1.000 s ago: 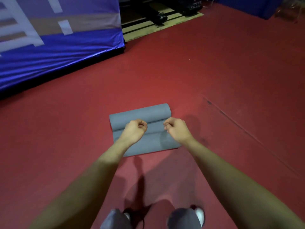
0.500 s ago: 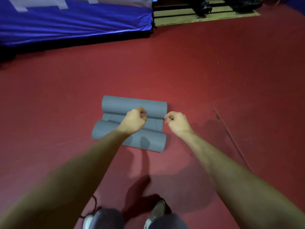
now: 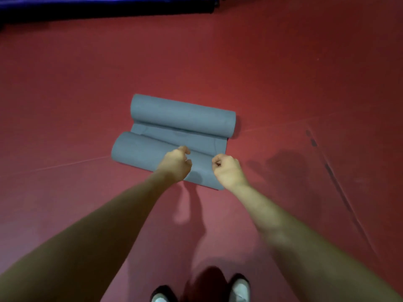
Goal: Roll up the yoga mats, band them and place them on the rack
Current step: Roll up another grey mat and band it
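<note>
**Both fists over a grey mat rolled from two ends**

A grey yoga mat [image 3: 174, 136] lies on the red floor [image 3: 283, 73], rolled in from both ends, so that two rolls sit side by side with a flat strip of mat between them. The far roll is the longer in view; the near roll runs slanted, its right end under the hands.

The left hand [image 3: 176, 164] is over the near roll, fingers curled into a fist, thumb on top. The right hand [image 3: 226, 170] is over the near roll's right end, also curled tight. Whether either hand pinches anything, or touches the mat at all, cannot be told.

Beyond the mat, at the floor's far edge, lies a blue padded cover [image 3: 104, 3]. On the near side of the mat, below the forearms, two shoes [image 3: 239, 288] stand on the floor.
</note>
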`<control>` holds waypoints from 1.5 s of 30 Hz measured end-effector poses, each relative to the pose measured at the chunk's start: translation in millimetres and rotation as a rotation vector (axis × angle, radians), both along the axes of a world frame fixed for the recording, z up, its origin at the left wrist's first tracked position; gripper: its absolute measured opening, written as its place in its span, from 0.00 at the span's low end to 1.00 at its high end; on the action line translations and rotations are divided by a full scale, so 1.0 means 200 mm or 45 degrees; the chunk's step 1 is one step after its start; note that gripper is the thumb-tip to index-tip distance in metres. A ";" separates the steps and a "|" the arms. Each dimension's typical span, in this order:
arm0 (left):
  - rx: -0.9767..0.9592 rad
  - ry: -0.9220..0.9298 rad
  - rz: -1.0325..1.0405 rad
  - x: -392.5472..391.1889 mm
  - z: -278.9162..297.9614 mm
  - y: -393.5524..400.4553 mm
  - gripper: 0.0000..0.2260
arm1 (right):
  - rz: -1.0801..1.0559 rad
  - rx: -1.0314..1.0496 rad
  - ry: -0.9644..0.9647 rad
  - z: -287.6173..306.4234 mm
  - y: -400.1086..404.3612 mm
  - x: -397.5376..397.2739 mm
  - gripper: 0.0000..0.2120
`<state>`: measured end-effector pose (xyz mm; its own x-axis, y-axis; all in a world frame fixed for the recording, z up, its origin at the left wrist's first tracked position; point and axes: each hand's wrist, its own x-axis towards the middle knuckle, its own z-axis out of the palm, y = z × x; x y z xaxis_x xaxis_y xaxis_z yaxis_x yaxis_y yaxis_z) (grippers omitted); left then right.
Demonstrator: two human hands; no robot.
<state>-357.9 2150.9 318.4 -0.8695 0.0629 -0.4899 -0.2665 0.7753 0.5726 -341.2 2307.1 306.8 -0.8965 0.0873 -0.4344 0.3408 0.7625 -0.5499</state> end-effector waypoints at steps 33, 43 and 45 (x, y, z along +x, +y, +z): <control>-1.135 0.743 -0.593 -0.10 -2.37 -0.19 0.29 | 0.589 1.038 0.888 -2.44 -0.03 -0.03 0.19; -1.040 0.762 -0.522 0.16 -2.37 0.18 0.27 | 0.641 1.146 0.761 -2.27 0.32 0.05 0.39; -0.925 0.669 -0.577 0.22 -2.42 0.19 0.31 | 0.750 1.150 0.756 -2.32 0.35 0.10 0.45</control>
<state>-313.7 2188.8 -166.5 -0.9546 0.2797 -0.1020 0.2909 0.9493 -0.1193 -321.1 2377.0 -156.6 -0.9386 -0.3395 0.0607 -0.3069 0.9025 0.3020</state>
